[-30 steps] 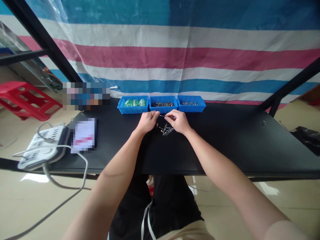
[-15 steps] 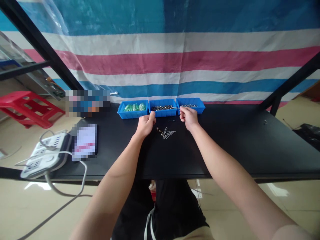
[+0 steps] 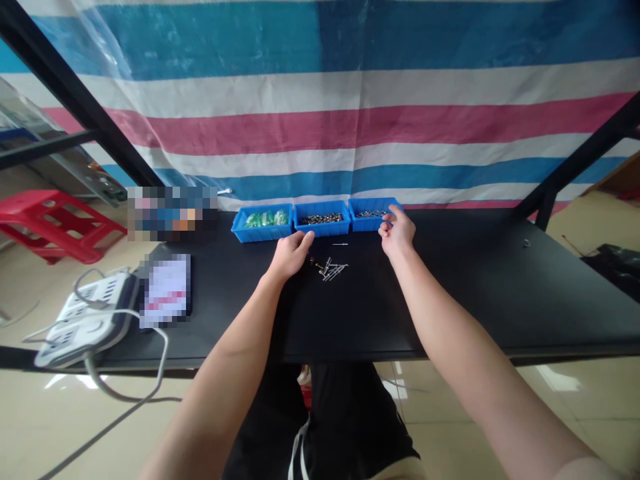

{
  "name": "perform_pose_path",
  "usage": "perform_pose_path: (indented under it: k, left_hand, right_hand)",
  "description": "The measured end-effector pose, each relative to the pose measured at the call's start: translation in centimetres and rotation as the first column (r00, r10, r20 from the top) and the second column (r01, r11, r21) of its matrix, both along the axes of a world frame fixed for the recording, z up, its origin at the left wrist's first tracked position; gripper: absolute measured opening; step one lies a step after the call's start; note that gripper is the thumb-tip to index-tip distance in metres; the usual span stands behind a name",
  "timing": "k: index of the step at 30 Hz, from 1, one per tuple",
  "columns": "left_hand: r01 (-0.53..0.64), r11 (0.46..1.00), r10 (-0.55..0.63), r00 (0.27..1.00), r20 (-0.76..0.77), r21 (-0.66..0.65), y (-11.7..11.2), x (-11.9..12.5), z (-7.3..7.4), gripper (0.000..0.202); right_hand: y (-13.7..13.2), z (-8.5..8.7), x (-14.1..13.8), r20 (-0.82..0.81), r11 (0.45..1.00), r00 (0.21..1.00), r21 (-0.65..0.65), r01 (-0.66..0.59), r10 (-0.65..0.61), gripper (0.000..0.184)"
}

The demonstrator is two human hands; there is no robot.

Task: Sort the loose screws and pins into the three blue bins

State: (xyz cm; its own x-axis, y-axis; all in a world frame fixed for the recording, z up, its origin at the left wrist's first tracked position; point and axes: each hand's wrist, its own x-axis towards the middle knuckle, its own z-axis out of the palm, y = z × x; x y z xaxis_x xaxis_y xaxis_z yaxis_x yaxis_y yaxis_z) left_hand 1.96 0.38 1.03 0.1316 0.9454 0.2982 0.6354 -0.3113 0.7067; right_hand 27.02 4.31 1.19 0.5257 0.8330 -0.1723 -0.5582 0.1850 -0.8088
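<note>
Left hand [image 3: 291, 255] showing loosely curled, thumb out, grip hidden from me. Pins [image 3: 334, 271] lying on bench [image 3: 360, 313] between both, presumably for easy reach. Right hand [image 3: 400, 233] hovering half-open by right bin [image 3: 367, 225], holding nothing visible.

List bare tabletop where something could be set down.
Widest: the flat black table right of the right hand, bordered by the black metal post, save one small greyish piece. Another: between the forearms, bordered by the thin silver metal pins and front edge. Crowded: around those pins and three blue plastic bins.
</note>
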Motion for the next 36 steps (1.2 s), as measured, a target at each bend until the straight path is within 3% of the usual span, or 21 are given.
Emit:
perform_pose_path:
  k: [5, 8, 11, 14, 17, 20, 24, 36]
  left_hand:
    - [0.003, 0.999, 0.0, 0.995, -0.099, 0.034, 0.2, -0.1, -0.3, 0.047]
    - [-0.019, 0.997, 0.026, 0.995, -0.095, 0.072, 0.4, -0.2, -0.5, 0.04]
    - [-0.024, 0.994, 0.03, 0.998, -0.058, 0.105, 0.5, -0.3, -0.6, 0.033]
    - [-0.016, 0.991, 0.023, 0.998, -0.052, 0.134, 0.6, -0.4, -0.6, 0.031]
    - [-0.008, 0.988, 0.019, 0.997, -0.069, 0.151, 0.5, -0.4, -0.5, 0.031]
    - [-0.003, 0.987, 0.017, 0.996, -0.09, 0.16, 0.5, -0.4, -0.4, 0.031]
    - [0.002, 0.988, 0.014, 0.994, -0.104, 0.151, 0.5, -0.4, -0.4, 0.031]
    - [0.025, 0.99, -0.006, 0.991, -0.132, 0.142, 0.5, -0.4, -0.5, 0.03]
  right_hand:
    - [0.0, -0.5, -1.1, 0.22, 0.999, 0.975, 0.025, -0.04, 0.033, 0.013]
    - [-0.5, -1.1, -1.9, 0.514, 0.987, 0.857, 0.119, -0.105, 0.029, 0.017]
    - [-1.6, -1.6, -2.9, 0.796, 0.955, 0.605, 0.16, -0.249, 0.025, 0.017]
    - [-2.7, -1.7, -3.8, 0.956, 0.899, 0.287, 0.073, -0.432, 0.06, 0.014]
    - [-3.3, -1.7, -4.3, 0.998, 0.818, -0.027, -0.063, -0.572, 0.058, 0.014]
    - [-3.5, -1.7, -4.6, 0.976, 0.754, -0.202, -0.19, -0.629, 0.078, 0.023]
    - [-3.7, -1.6, -4.9, 0.952, 0.738, -0.28, -0.275, -0.616, 0.12, 0.024]
    - [-3.8, -1.5, -5.0, 0.956, 0.729, -0.268, -0.27, -0.63, 0.123, 0.009]
